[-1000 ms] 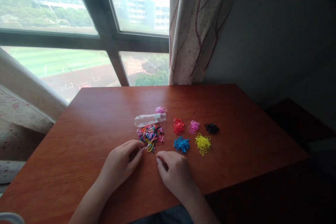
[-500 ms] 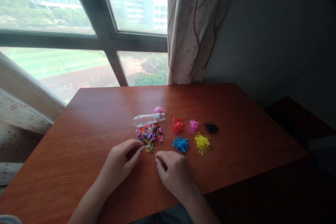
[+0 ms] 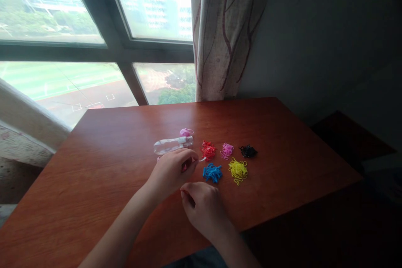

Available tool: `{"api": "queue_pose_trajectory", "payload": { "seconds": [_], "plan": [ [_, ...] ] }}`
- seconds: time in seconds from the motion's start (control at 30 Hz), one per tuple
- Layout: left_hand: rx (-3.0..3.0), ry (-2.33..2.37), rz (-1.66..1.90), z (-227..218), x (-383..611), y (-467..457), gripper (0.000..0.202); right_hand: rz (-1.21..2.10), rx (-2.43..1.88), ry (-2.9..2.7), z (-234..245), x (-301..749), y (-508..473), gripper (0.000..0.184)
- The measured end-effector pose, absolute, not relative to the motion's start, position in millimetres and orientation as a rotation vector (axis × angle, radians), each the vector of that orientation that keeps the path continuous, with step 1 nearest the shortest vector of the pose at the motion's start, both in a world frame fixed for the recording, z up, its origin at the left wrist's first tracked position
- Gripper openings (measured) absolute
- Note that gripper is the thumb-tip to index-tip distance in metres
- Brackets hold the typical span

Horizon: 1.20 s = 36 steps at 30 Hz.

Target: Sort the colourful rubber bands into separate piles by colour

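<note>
My left hand is closed in a pinch on a thin white strip, whose tip reaches the edge of the red rubber band pile. It hovers over the mixed-colour pile, which it almost wholly hides. Close to the table's front, my right hand is closed, thumb and forefinger pressed together; what they hold, if anything, cannot be made out. Separate heaps of blue bands, yellow bands, pink bands and black bands lie to the right.
A clear plastic bottle lies on its side behind my left hand, with a pink looped item just beyond its neck. The brown wooden table meets a window and a patterned curtain at the back.
My left hand has moved right and away from me, from the mixed pile to the red heap, carrying the white strip. My right hand stays nearly in place. The view has shifted slightly.
</note>
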<state>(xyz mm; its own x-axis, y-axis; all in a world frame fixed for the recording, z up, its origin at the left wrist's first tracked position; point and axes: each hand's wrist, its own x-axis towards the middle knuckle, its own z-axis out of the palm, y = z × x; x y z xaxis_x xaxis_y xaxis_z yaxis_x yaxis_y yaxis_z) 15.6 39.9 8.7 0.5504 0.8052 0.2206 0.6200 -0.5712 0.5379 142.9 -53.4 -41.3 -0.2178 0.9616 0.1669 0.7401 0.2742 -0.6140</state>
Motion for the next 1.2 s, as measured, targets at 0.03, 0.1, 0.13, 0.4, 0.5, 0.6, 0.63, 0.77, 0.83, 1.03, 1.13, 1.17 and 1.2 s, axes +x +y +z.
{"api": "queue_pose_trajectory", "payload": {
  "seconds": [0.03,0.1,0.13,0.4,0.5,0.6,0.63,0.77,0.83,1.03,1.13,1.17,1.2],
  "plan": [
    [2.432,1.143,0.596,10,23,43,0.011,0.559,-1.542,-2.039,-41,143,-53,0.012],
    [2.497,1.120,0.527,13,35,48,0.012,0.557,-1.570,-2.051,-41,143,-53,0.012],
    [2.515,1.114,0.501,14,41,51,0.012,0.559,-1.578,-2.055,-40,142,-53,0.012],
    [2.594,1.082,0.331,17,81,69,0.016,0.550,-1.573,-2.078,-39,142,-53,0.011],
    [2.614,1.085,0.258,11,99,78,0.019,0.528,-1.581,-2.075,-41,142,-52,0.011],
    [2.615,1.123,0.195,3,113,87,0.024,0.520,-1.585,-2.090,-44,142,-52,0.010],
    [2.614,1.134,0.180,1,116,89,0.025,0.516,-1.584,-2.093,-46,142,-52,0.010],
    [2.619,1.147,0.158,-4,121,93,0.027,0.499,-1.581,-2.088,-48,143,-53,0.010],
    [2.625,1.141,0.172,-3,119,91,0.027,0.497,-1.576,-2.083,-48,144,-53,0.010],
    [2.625,1.135,0.286,13,93,80,0.022,0.548,-1.557,-2.060,-43,143,-53,0.010],
    [2.598,1.175,0.345,21,71,73,0.018,0.571,-1.564,-2.062,-41,142,-53,0.011],
    [2.588,1.188,0.359,23,61,70,0.018,0.572,-1.569,-2.063,-40,142,-53,0.012],
    [2.576,1.204,0.377,25,51,66,0.018,0.571,-1.575,-2.063,-39,142,-53,0.012]
  ]
}}
